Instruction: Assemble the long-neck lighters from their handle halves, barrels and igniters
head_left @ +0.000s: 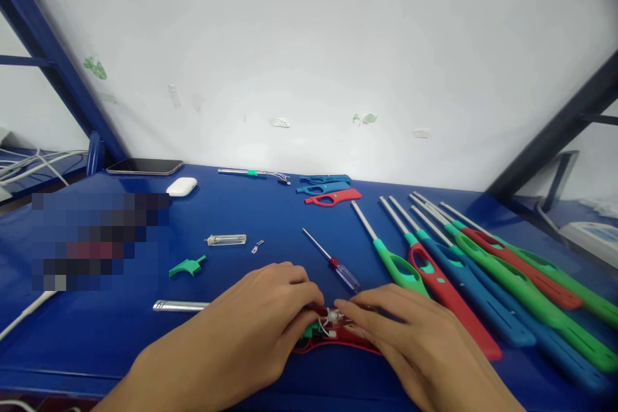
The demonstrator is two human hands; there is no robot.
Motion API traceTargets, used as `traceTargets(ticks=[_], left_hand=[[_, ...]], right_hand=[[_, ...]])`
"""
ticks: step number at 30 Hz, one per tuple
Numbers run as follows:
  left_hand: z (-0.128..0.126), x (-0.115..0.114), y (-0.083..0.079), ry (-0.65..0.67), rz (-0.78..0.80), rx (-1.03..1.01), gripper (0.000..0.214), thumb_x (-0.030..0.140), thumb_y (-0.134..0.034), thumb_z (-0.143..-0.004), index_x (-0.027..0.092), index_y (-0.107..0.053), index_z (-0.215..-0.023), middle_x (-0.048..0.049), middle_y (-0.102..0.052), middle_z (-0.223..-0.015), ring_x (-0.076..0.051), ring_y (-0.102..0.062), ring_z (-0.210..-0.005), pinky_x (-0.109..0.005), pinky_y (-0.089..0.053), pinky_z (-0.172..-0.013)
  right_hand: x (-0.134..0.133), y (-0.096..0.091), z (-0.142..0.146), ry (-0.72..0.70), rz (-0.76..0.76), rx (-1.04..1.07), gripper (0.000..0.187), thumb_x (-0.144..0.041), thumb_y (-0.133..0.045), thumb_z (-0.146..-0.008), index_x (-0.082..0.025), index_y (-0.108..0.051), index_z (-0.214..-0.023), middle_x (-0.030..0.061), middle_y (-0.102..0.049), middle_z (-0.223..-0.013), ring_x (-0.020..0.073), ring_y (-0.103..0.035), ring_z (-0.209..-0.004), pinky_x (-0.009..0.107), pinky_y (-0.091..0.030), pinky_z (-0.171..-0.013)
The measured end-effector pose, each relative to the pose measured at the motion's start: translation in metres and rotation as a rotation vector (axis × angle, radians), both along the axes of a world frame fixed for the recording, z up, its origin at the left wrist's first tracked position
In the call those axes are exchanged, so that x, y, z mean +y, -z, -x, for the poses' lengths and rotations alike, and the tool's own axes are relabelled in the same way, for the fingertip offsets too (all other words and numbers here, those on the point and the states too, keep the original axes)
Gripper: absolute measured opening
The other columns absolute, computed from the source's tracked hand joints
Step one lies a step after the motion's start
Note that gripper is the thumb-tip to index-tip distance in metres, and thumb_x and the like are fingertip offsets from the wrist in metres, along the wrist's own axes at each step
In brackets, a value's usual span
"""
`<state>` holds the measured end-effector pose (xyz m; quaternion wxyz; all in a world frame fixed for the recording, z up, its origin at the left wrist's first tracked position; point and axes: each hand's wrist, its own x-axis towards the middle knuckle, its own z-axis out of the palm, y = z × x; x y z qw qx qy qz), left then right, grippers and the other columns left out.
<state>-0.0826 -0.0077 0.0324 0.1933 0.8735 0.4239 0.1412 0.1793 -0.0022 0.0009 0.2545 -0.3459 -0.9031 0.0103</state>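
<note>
Wall [309,45]: white, dotted with torn tape scraps [280,122]; blue tabletop [270,215] meeting its foot.
Red lighter shell [347,337]: open, near the table's front edge; green insert [309,331], white wires [324,328] and a clear part [335,317] show inside.
Silver tube [181,306]: roughly in line with the shell, its tip pointing left; the long axis runs crosswise, about along the near edge; the join is hidden behind the left hand [265,318], the butt beneath the right hand [410,338].
Left fingers [305,296]: thumb and tips drawn together, clamped on the shell's tube-side part, just beside the green insert.
Right fingers [374,317]: bent over the butt side, tips near the clear part; whether they pinch anything, I cannot tell.
Screwdriver [344,273]: just beyond both hands, blade slanting toward the wall.
Lighters [456,309]: red, blue, green, side by side at the right; tubes toward the wall.
</note>
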Motion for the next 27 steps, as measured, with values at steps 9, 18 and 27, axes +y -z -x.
traceTargets(ticks=[9,18,27], left_hand=[[0.034,-0.025,0.012,-0.096,-0.156,-0.117,0.03,0.018,-0.052,-0.111,0.036,-0.061,-0.133,0.0038,-0.061,-0.127,-0.012,-0.062,-0.114,-0.02,-0.047,-0.104],[0.028,-0.028,0.036,-0.071,-0.315,-0.147,0.039,0.008,-0.049,-0.109,0.028,-0.061,-0.14,-0.0046,-0.061,-0.123,-0.019,-0.058,-0.112,-0.028,-0.055,-0.098],[0.008,-0.024,0.028,-0.082,-0.308,-0.109,0.024,0.011,-0.044,-0.109,0.02,-0.065,-0.104,-0.0065,-0.062,-0.107,-0.021,-0.06,-0.093,-0.035,-0.059,-0.085]], right_hand=[[-0.01,-0.005,0.0,0.008,-0.009,-0.082,0.038,-0.024,-0.042,-0.111,-0.033,-0.073,-0.131,-0.0002,-0.079,-0.106,0.0179,-0.076,-0.083,0.03,-0.066,-0.074],[-0.008,-0.005,0.0,0.018,0.003,-0.073,0.038,-0.027,-0.04,-0.112,-0.033,-0.073,-0.131,0.0005,-0.079,-0.105,0.0172,-0.076,-0.082,0.028,-0.066,-0.072],[-0.009,-0.004,0.004,0.037,-0.03,-0.085,0.039,-0.021,-0.041,-0.11,-0.031,-0.077,-0.124,0.0034,-0.077,-0.1,0.015,-0.074,-0.074,0.024,-0.062,-0.068]])
